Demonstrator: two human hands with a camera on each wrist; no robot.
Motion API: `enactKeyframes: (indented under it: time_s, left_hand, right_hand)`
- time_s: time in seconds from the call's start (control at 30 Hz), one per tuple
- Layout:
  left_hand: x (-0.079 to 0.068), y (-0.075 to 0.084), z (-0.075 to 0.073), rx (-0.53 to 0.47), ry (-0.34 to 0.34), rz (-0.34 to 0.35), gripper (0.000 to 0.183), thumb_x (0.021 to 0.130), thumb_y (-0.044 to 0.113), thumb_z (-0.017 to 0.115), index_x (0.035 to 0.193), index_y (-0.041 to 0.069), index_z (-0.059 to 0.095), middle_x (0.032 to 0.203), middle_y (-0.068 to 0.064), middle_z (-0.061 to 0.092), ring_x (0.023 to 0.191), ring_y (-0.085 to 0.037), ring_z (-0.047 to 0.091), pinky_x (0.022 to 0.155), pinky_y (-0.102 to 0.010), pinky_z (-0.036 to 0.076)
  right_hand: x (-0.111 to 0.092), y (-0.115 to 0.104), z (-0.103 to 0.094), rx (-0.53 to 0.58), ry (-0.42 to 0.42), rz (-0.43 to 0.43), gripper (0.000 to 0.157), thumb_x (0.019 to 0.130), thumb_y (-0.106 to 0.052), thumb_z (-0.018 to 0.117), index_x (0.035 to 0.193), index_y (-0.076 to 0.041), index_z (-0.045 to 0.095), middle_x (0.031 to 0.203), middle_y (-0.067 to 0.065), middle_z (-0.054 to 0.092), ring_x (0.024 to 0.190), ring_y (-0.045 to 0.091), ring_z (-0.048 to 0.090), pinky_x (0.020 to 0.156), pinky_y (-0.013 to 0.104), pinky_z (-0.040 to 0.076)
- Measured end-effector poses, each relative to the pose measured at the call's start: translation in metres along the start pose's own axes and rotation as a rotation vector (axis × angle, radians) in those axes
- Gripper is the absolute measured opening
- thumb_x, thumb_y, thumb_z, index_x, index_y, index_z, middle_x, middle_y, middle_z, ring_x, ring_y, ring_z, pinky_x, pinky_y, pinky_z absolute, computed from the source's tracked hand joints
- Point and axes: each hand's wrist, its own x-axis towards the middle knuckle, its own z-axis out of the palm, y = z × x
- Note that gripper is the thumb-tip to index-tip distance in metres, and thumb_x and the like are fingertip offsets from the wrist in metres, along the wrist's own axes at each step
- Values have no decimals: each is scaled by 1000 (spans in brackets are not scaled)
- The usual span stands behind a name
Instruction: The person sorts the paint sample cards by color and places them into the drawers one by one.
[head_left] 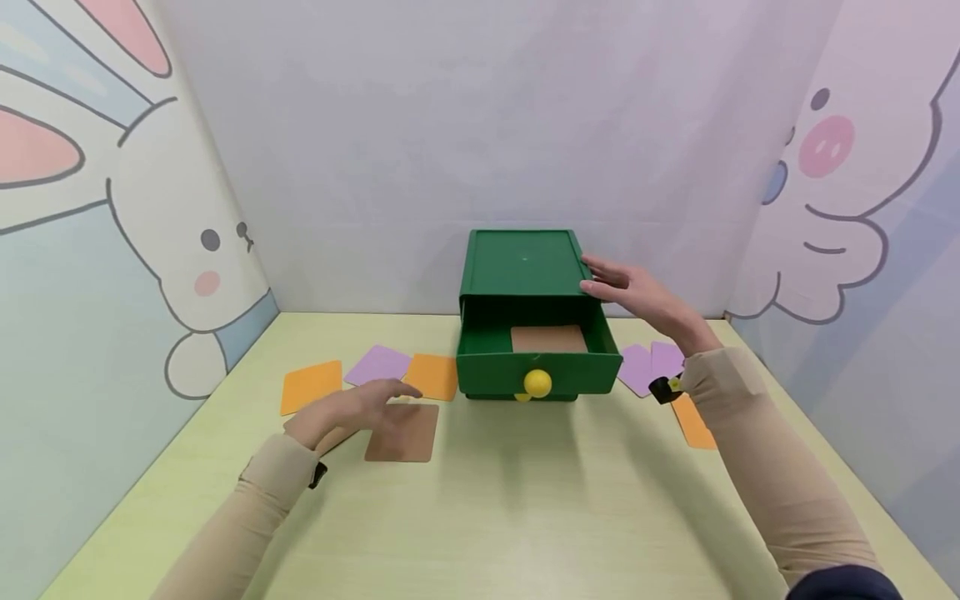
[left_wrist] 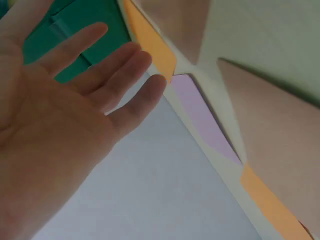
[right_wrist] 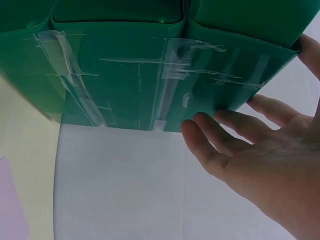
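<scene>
A green drawer box [head_left: 525, 262] stands at the back of the table, its upper drawer [head_left: 495, 371] pulled out by a yellow round knob [head_left: 537, 383]. Inside that drawer lies a brown card [head_left: 547, 338]. My right hand [head_left: 637, 296] rests on the box's right top edge, fingers extended along its side; clear tape [right_wrist: 170, 85] shows on that side in the right wrist view. My left hand [head_left: 360, 408] hovers with loose, spread fingers over a brown card [head_left: 405, 442], holding nothing. Another brown card [head_left: 339, 440] lies partly hidden under the left wrist.
Left of the box lie an orange card [head_left: 311, 387], a purple card [head_left: 377, 365] and a second orange card [head_left: 433, 377]. To its right are two purple cards [head_left: 636, 369] and an orange card [head_left: 694, 423], partly behind the right arm. Printed walls enclose the table.
</scene>
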Motion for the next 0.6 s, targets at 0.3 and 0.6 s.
enactKeyframes:
  time_s: [0.3, 0.6]
  left_hand:
    - [-5, -1, 18, 78, -61, -99, 94, 68, 21, 88, 148, 14, 39, 153, -16, 33, 137, -39, 34, 106, -57, 37]
    - [-5, -3, 21, 148, 3, -46, 94, 67, 16, 87, 147, 12, 38, 149, -18, 37, 131, -41, 40, 99, -60, 41]
  right_hand:
    - [2, -1, 0, 20, -3, 0, 68, 97, -44, 54, 154, -30, 21, 161, 3, 22, 149, 29, 21, 116, 61, 20]
    - [2, 1, 0, 21, -4, -1, 67, 97, -43, 54, 154, -30, 22, 161, 4, 23, 148, 30, 22, 116, 61, 21]
